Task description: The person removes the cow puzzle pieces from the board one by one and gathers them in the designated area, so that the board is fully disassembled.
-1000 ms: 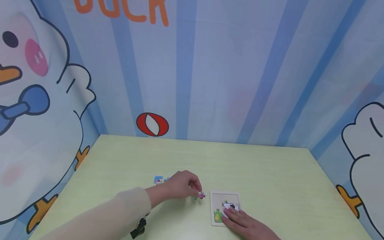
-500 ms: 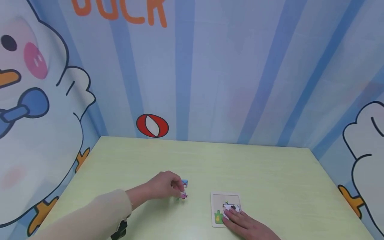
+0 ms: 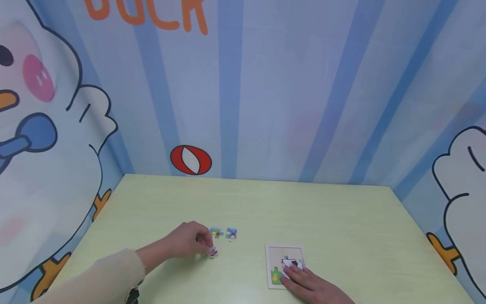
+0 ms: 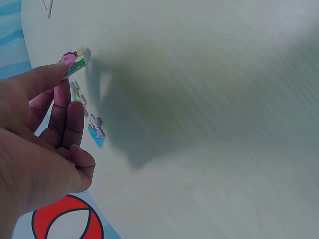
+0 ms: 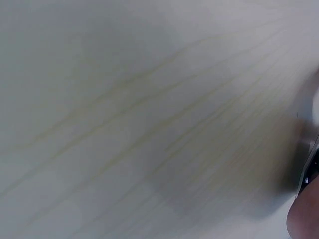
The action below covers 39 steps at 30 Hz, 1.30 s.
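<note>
In the head view, the left hand [image 3: 190, 242] pinches a pink-and-green puzzle piece [image 3: 212, 252] at the counter [image 3: 341, 219] surface, toward the near left. Two loose pieces [image 3: 224, 233] lie just beyond it. The right hand [image 3: 313, 287] rests with straight fingers on the puzzle board [image 3: 274, 253] near the front edge.

The left wrist view shows fingertips [image 4: 55, 77] holding that piece [image 4: 74, 59].

The right wrist view shows only blurred counter; that hand's fingers cannot be told there.
</note>
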Available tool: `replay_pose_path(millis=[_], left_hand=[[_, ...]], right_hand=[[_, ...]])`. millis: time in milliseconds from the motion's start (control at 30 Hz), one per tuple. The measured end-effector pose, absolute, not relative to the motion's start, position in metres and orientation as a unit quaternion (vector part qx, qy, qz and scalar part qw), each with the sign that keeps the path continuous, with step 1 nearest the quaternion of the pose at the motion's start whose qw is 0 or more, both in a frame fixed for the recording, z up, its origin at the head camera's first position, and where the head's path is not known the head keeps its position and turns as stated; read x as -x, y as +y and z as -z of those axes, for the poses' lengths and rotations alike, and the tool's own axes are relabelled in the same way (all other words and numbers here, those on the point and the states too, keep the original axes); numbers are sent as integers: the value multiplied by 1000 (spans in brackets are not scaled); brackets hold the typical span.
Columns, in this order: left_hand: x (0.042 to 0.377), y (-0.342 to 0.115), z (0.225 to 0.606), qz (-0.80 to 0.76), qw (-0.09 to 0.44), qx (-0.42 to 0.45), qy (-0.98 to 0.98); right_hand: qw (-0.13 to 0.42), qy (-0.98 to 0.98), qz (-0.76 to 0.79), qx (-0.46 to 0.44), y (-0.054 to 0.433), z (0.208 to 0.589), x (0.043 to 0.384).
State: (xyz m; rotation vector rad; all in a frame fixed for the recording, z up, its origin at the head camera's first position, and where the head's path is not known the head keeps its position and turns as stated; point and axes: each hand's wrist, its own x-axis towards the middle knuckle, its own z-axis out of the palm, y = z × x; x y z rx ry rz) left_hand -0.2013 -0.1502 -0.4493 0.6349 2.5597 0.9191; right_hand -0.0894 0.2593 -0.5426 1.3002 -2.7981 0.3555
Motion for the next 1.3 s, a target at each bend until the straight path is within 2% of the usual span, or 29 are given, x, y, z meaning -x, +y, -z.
replay_pose_path(millis=[467, 933, 1300], left_hand=[[205, -175, 460, -283, 152, -189, 928], [208, -179, 467, -218, 94, -206, 949], [204, -183, 470, -201, 77, -192, 958]], right_hand=[[18, -903, -102, -417, 259, 541, 89], [63, -887, -109, -445, 259, 545, 91], [51, -890, -113, -439, 260, 545, 91]])
